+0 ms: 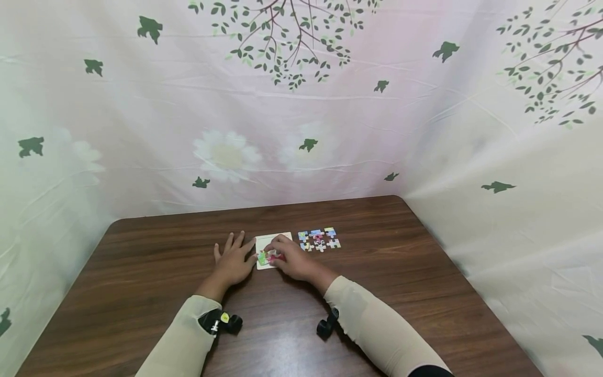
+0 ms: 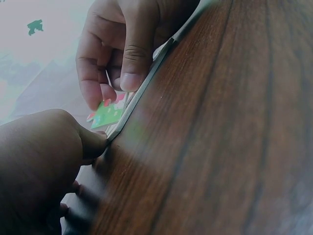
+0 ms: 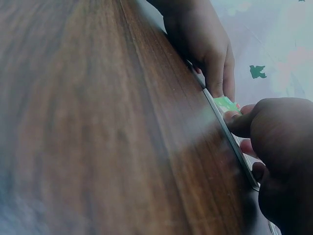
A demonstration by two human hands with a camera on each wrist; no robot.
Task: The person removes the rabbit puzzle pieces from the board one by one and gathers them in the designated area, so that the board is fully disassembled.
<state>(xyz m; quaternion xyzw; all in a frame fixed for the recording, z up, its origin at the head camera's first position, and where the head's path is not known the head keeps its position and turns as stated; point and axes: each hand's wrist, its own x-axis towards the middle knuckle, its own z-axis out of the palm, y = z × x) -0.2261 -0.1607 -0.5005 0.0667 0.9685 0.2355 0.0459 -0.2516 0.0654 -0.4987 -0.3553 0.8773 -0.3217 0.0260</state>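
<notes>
A small white puzzle board [image 1: 265, 241] lies on the table between the hands. My left hand [image 1: 235, 264] rests with spread fingers at its left side, thumb and index tip at the board's edge. Over the board, my right hand [image 1: 294, 260] bends its fingers and pinches a green and red puzzle piece [image 2: 108, 113] near the lower edge. That piece stands tilted up from the board in the left wrist view. From the right wrist side, the thumb [image 3: 234, 122] overlaps the green piece. The right hand hides part of the board.
Several loose jigsaw pieces [image 1: 317, 236], blue, white and pink, lie in two rows right of the board. The brown wooden table [image 1: 400, 262] reaches back to a printed cloth backdrop [image 1: 264, 115] that also hangs at both sides.
</notes>
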